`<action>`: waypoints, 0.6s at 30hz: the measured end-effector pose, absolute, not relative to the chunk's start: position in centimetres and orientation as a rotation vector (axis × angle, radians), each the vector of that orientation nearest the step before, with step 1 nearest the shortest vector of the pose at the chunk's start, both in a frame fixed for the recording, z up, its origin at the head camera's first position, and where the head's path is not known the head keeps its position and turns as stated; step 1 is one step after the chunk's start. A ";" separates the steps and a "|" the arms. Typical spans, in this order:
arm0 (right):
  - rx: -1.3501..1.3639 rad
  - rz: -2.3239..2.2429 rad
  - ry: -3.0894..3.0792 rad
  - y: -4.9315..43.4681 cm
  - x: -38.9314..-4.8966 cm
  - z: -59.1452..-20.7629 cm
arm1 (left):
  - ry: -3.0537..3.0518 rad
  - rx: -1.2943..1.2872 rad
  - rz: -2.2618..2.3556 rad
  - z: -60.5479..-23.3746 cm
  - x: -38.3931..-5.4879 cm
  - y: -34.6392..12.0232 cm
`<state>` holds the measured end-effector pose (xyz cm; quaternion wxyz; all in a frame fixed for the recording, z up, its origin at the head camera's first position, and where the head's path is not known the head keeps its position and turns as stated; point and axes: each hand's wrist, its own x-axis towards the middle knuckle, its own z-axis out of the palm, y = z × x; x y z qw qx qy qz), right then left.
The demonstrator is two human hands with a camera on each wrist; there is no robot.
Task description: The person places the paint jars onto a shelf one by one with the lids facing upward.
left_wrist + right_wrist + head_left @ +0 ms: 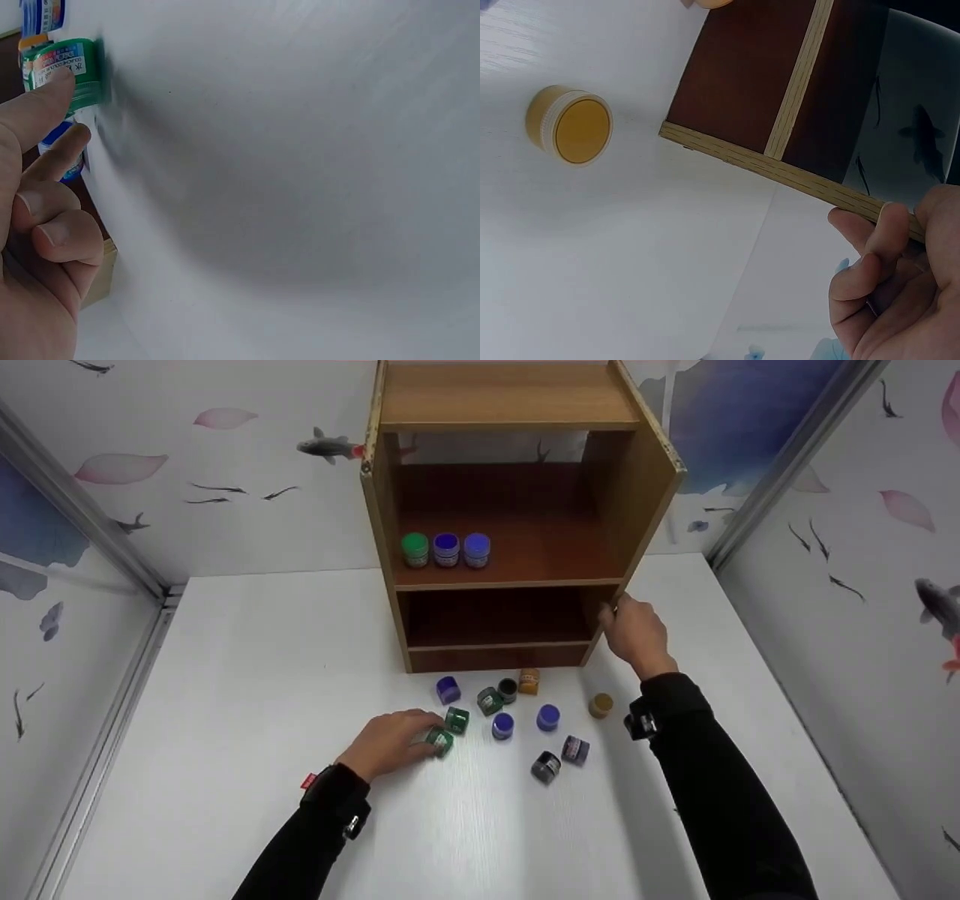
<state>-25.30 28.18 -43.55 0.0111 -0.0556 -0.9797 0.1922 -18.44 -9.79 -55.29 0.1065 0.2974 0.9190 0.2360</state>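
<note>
Left hand (pixel 394 741): thumb against the front green jar (pixel 440 742), index close by, other fingers bent; cannot tell whether the pinch has closed.
Front green jar: on the table (pixel 225 675) at the left thumb tip; step in hand looks like picking it up.
Shelf jars (pixel 446 552): three, upright in a row inside the cabinet (pixel 510 491), well beyond the left fingers.
Rear green jar (pixel 457 721): just past the left index; next move probably calls for a firm pinch, then lifting clear of this one.
Other loose jars (pixel 503 726): scattered right of the left fingers.
Ochre jar (pixel 600 706): body side of the right fingers, apart.
Right hand (pixel 637 636): fingers curled on the cabinet's right edge; seems to steady it.
</note>
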 end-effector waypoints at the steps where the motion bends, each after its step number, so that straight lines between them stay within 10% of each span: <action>1: -0.178 0.600 -3.053 28.2 -25.3 -43.6 | 2.699 0.871 0.699 -55.4 -18.5 -9.8; 18: -0.198 0.636 -3.044 28.1 -25.4 -43.6 | 2.681 0.829 0.700 -55.7 -18.7 -9.7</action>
